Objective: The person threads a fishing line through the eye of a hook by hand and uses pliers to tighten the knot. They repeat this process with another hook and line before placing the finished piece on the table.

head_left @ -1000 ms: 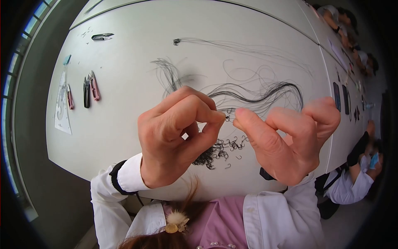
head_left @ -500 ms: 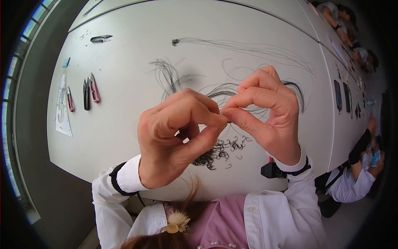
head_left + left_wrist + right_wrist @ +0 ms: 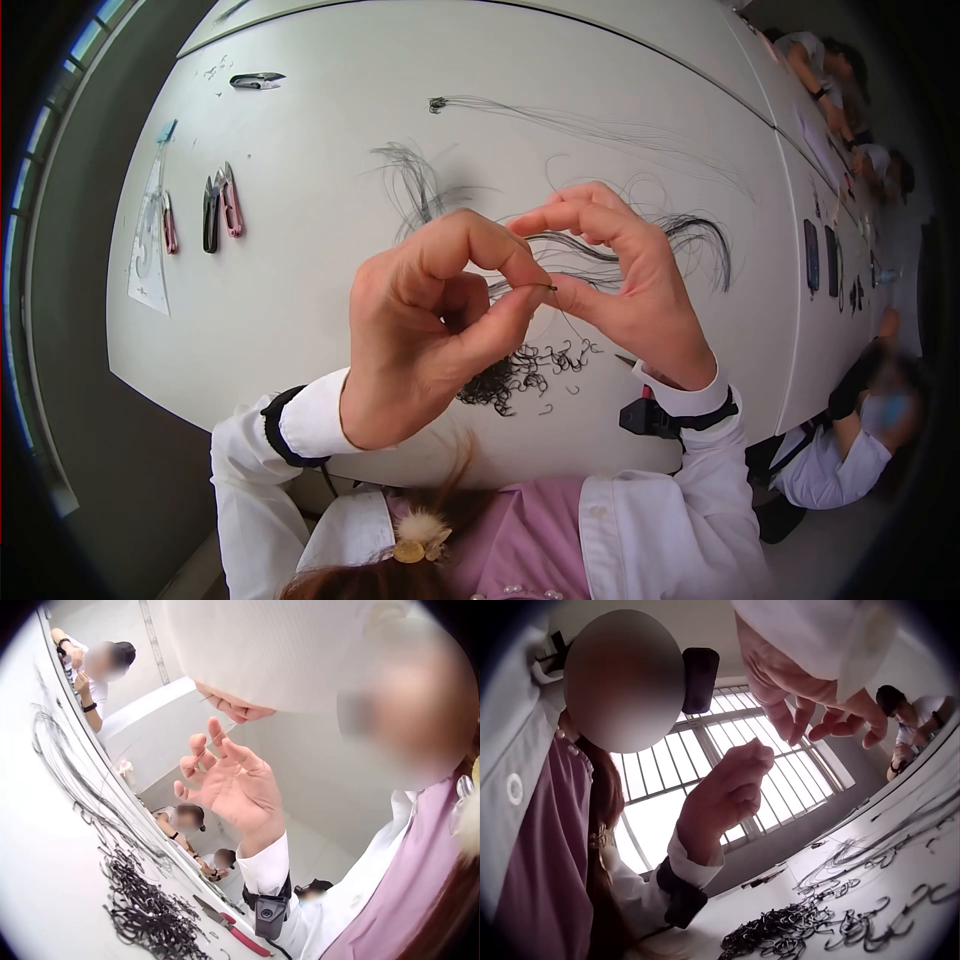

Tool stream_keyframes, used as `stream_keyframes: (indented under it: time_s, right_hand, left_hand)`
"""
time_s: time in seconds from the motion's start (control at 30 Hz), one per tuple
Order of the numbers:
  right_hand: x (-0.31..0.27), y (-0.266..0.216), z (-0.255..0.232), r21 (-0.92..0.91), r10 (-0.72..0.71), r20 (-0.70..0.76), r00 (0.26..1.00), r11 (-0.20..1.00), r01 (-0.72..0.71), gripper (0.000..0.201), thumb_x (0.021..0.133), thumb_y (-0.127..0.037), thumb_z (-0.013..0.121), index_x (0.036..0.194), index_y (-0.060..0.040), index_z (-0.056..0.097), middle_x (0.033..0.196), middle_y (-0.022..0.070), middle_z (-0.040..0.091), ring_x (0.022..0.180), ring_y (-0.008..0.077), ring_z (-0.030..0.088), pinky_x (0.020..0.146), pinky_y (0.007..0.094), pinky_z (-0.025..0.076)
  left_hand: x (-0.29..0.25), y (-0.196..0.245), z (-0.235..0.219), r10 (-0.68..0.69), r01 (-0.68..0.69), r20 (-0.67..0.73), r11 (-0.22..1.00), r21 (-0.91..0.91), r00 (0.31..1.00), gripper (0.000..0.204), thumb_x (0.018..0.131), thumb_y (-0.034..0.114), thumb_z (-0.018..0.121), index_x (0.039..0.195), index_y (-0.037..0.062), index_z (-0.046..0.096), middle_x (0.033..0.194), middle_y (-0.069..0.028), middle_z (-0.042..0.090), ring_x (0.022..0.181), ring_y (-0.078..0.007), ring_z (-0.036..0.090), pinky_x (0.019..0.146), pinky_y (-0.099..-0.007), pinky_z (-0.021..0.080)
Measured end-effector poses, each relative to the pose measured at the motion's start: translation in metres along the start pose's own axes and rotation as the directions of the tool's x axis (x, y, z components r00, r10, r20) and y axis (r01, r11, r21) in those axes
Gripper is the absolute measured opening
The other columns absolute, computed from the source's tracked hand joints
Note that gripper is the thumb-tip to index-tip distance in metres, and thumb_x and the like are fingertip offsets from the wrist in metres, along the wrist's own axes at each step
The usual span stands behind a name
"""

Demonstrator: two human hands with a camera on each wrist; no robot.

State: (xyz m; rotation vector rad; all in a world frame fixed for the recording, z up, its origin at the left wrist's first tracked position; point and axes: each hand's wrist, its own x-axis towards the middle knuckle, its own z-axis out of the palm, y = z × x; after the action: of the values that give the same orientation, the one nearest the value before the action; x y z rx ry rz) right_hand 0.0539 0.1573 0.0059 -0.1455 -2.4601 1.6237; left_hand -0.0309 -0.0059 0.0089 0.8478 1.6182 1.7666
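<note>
My left hand (image 3: 430, 320) pinches a small fish hook (image 3: 547, 287) between thumb and forefinger; most of it is hidden by the fingertips. A thin fishing line (image 3: 223, 733) runs from there across the fingers of my right hand (image 3: 640, 285). Those fingers are loosely bent and spread, with the thumb tip close beside the hook and the forefinger arching over the left fingertips. Below both hands lies a heap of dark fish hooks (image 3: 500, 380). Behind them, a wavy bundle of dark line (image 3: 700, 230) stretches across the white table (image 3: 300, 250).
Thread snips in black (image 3: 211, 215) and pink (image 3: 231, 205) lie at the left beside a clear set square (image 3: 147, 270). Further back are another pair of snips (image 3: 257, 81) and hooks bunched on lines (image 3: 437, 105). Red-handled pliers (image 3: 244, 937) lie near the heap. Other people sit at the right.
My right hand came in from the right, its fingertips met the left fingertips, and its forefinger has since lifted away from the thumb. The left hand keeps its pinch.
</note>
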Motion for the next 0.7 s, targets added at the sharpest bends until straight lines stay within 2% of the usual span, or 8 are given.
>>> stream_keyframes:
  time_s: [0.07, 0.13, 0.2, 0.23, 0.43, 0.53, 0.6, 0.7]
  right_hand:
    - [-0.001, -0.004, -0.012, 0.114, -0.049, -0.150, 0.988, 0.991, 0.067, 0.022, 0.072, -0.011, 0.070, 0.093, -0.0042, 0.066, 0.089, 0.0028, 0.061, 0.094, 0.0160, 0.051, 0.083, 0.0299, 0.039]
    - [-0.003, -0.013, -0.014, 0.168, -0.077, -0.173, 0.982, 0.980, 0.107, 0.020, 0.070, -0.010, 0.071, 0.089, -0.0050, 0.066, 0.088, 0.0041, 0.062, 0.090, 0.0180, 0.052, 0.079, 0.0299, 0.040]
    - [-0.007, -0.018, -0.012, -0.136, -0.252, -0.170, 0.953, 0.964, 0.230, 0.021, 0.067, -0.010, 0.073, 0.087, -0.0053, 0.067, 0.084, 0.0040, 0.062, 0.085, 0.0193, 0.052, 0.077, 0.0305, 0.041]
    - [-0.007, -0.019, -0.006, -0.194, -0.278, -0.216, 0.936, 0.952, 0.238, 0.018, 0.065, -0.010, 0.074, 0.082, -0.0065, 0.068, 0.079, 0.0021, 0.061, 0.081, 0.0179, 0.051, 0.072, 0.0293, 0.041]
    - [-0.008, -0.016, -0.001, -0.285, -0.303, -0.233, 0.924, 0.930, 0.233, 0.012, 0.062, -0.006, 0.073, 0.073, -0.0086, 0.068, 0.075, 0.0017, 0.059, 0.079, 0.0174, 0.050, 0.065, 0.0278, 0.041]
    - [-0.008, -0.017, -0.005, -0.323, -0.300, -0.207, 0.931, 0.919, 0.224, 0.013, 0.062, -0.003, 0.071, 0.073, -0.0078, 0.067, 0.074, 0.0018, 0.058, 0.079, 0.0178, 0.050, 0.064, 0.0285, 0.042]
    - [-0.008, -0.018, -0.007, -0.346, -0.290, -0.199, 0.936, 0.915, 0.209, 0.013, 0.061, -0.002, 0.071, 0.072, -0.0078, 0.067, 0.074, 0.0016, 0.058, 0.079, 0.0179, 0.050, 0.064, 0.0285, 0.042]
    - [-0.008, -0.020, -0.009, -0.392, -0.272, -0.188, 0.944, 0.902, 0.182, 0.013, 0.060, -0.002, 0.071, 0.071, -0.0079, 0.066, 0.073, 0.0010, 0.057, 0.079, 0.0181, 0.049, 0.064, 0.0284, 0.042]
  left_hand:
    - [0.000, 0.002, 0.000, 0.009, -0.008, -0.020, 1.000, 0.021, 1.000, 0.008, 0.081, -0.009, 0.055, 0.084, -0.0015, 0.053, 0.088, -0.0057, 0.054, 0.063, -0.0024, 0.047, 0.053, -0.0161, 0.037]
    - [0.000, 0.002, 0.000, 0.012, -0.011, -0.034, 0.999, 0.044, 0.999, 0.009, 0.081, -0.009, 0.054, 0.084, -0.0014, 0.052, 0.089, -0.0057, 0.054, 0.063, -0.0016, 0.046, 0.052, -0.0157, 0.037]
    - [0.001, 0.000, 0.001, 0.049, -0.047, -0.052, 0.998, 0.048, 0.997, 0.009, 0.081, -0.010, 0.054, 0.084, -0.0013, 0.053, 0.089, -0.0055, 0.054, 0.062, -0.0014, 0.046, 0.051, -0.0156, 0.037]
    - [0.001, -0.001, 0.001, 0.047, -0.045, -0.049, 0.998, 0.048, 0.998, 0.009, 0.081, -0.010, 0.054, 0.084, -0.0013, 0.053, 0.089, -0.0055, 0.054, 0.062, -0.0014, 0.046, 0.051, -0.0156, 0.037]
    - [0.002, -0.004, 0.002, 0.063, -0.060, -0.047, 0.996, 0.059, 0.997, 0.007, 0.081, -0.008, 0.056, 0.084, -0.0017, 0.054, 0.088, -0.0051, 0.055, 0.061, -0.0011, 0.046, 0.051, -0.0152, 0.038]
    - [0.004, 0.001, 0.002, -0.012, 0.016, -0.038, 0.995, 0.102, 0.999, 0.007, 0.080, -0.006, 0.060, 0.084, -0.0022, 0.055, 0.086, -0.0041, 0.058, 0.058, -0.0004, 0.046, 0.050, -0.0142, 0.037]
    - [0.006, 0.003, -0.001, -0.152, 0.151, 0.004, 0.982, 0.111, 0.988, 0.008, 0.080, -0.003, 0.063, 0.084, -0.0023, 0.056, 0.085, -0.0031, 0.059, 0.055, 0.0011, 0.046, 0.048, -0.0134, 0.036]
    - [0.008, 0.007, -0.001, -0.208, 0.203, 0.056, 0.976, 0.079, 0.977, 0.008, 0.080, -0.001, 0.065, 0.084, -0.0018, 0.057, 0.084, -0.0023, 0.060, 0.053, 0.0024, 0.044, 0.047, -0.0125, 0.033]
